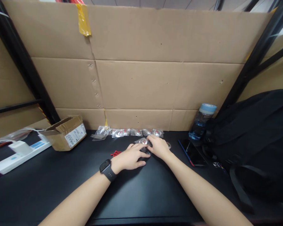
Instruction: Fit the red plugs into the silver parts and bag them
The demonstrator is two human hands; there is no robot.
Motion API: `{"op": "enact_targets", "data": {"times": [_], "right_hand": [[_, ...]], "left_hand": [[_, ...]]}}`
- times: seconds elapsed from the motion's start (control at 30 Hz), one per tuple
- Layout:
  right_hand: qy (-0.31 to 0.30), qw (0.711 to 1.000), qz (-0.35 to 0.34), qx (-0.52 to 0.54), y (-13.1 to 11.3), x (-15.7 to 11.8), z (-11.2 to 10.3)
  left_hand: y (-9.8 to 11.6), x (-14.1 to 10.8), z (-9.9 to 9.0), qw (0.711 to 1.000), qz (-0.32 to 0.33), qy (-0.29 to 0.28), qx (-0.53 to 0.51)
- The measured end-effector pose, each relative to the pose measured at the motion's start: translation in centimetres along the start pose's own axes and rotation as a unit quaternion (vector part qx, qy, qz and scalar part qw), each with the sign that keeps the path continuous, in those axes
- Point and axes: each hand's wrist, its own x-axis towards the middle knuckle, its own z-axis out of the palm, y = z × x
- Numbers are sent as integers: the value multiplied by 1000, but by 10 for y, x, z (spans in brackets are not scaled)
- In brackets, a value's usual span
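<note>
A clear plastic bag with a round silvery piece (144, 142), red at its centre, lies on the black table in front of me. My left hand (132, 156) rests at its near left side, fingers stretched out and apart, fingertips touching the bag. At its right edge, my right hand (158, 146) has bent fingers and thumb closed on the plastic. Part of another ring-shaped item (169, 145) shows beside my right hand, mostly hidden. Small red pieces (116, 153) lie beyond my left wrist, which wears a black watch (106, 167).
Several bagged round silvery pieces (138, 132) line the cardboard wall (136, 84), beside crumpled clear bags (102, 132). Leftward stand an open carton (58, 138) and a power strip (21, 158). A bottle (200, 122), phone (194, 152), blue pen (185, 152) and black backpack (259, 141) are right.
</note>
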Motion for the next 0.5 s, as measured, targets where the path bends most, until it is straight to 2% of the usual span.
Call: {"op": "enact_targets", "data": {"times": [0.1, 0.2, 0.27, 0.37, 0.5], "right_hand": [[-19, 998, -34, 54, 1, -1, -4], [-41, 979, -97, 177, 9, -2, -11], [-36, 966, -90, 238, 17, -2, -14], [-14, 966, -76, 245, 29, -2, -12], [-36, 971, -84, 223, 33, -2, -5]], "left_hand": [[1, 2, -8, 1000, 5, 27, -3], [1, 5, -15, 996, -10, 83, -20], [-1, 7, -18, 992, -38, 121, -27], [-5, 7, -16, 985, -84, 152, -3], [-9, 5, -9, 983, -122, 129, 53]]}}
